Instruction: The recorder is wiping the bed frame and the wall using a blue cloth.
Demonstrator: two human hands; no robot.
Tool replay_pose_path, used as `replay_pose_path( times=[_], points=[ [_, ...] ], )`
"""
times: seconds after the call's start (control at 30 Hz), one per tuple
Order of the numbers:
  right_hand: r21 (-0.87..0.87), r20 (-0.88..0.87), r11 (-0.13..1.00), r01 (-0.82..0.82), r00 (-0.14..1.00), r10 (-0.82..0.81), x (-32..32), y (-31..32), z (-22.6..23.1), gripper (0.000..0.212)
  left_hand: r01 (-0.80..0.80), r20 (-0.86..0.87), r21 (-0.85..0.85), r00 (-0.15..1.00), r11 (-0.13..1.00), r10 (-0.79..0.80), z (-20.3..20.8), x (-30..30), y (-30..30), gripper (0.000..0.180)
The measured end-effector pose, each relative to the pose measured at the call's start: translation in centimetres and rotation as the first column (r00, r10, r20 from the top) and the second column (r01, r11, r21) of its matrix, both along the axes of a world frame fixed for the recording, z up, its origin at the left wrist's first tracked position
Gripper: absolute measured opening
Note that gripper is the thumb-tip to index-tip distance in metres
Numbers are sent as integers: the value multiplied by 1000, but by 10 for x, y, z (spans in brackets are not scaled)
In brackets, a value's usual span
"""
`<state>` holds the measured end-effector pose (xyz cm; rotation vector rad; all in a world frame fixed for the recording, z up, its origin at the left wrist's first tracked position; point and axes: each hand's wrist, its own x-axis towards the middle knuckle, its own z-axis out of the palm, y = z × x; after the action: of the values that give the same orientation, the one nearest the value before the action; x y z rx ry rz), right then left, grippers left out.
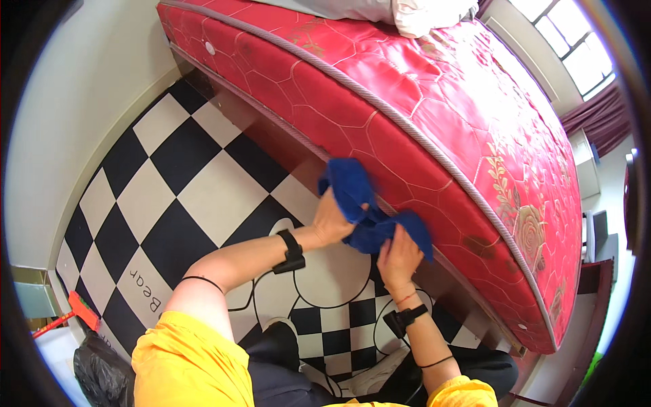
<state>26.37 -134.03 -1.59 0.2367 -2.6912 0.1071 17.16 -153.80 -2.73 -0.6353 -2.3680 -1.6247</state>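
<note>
A blue cloth (369,229) is bunched between my two hands, against the lower edge of a red quilted mattress (380,142) and the brown bed frame (261,136) beneath it. My left hand (331,220) grips the cloth's left part, and one end sticks up past the fingers. To the right and nearer to me, my right hand (400,260) has its fingers closed on the other end of the cloth. Folds of the cloth hide some of the fingertips.
A black and white checked floor (210,183) lies left of the bed. Grey and white bedding (413,17) rests on the mattress. At the lower left are a black plastic bag (102,370) and an orange-red brush (83,311). A wall (88,81) borders the floor.
</note>
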Motion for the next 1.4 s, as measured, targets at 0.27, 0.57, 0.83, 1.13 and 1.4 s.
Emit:
replay_pose_path(
  times=[0.27,0.57,0.83,1.13,1.4],
  points=[
    [-40,-92,872,-488,871,483,-87,-101,48,51,-621,-80,342,728,705,680,21,-97,-92,34],
    [-133,-98,974,-183,980,171,-46,-61,65,49,-424,-76,287,884,859,462,62,-53,-25,42],
    [-266,-507,956,126,825,-250,28,34,45,63,208,-270,340,956,917,-117,89,44,73,39],
    [-191,-514,933,305,779,-360,8,54,163,58,-69,-651,-421,718,904,-248,120,14,80,71],
    [-156,-476,982,-102,879,16,-81,-61,185,69,-360,-763,-34,612,932,209,153,-94,-38,63]
  ],
)
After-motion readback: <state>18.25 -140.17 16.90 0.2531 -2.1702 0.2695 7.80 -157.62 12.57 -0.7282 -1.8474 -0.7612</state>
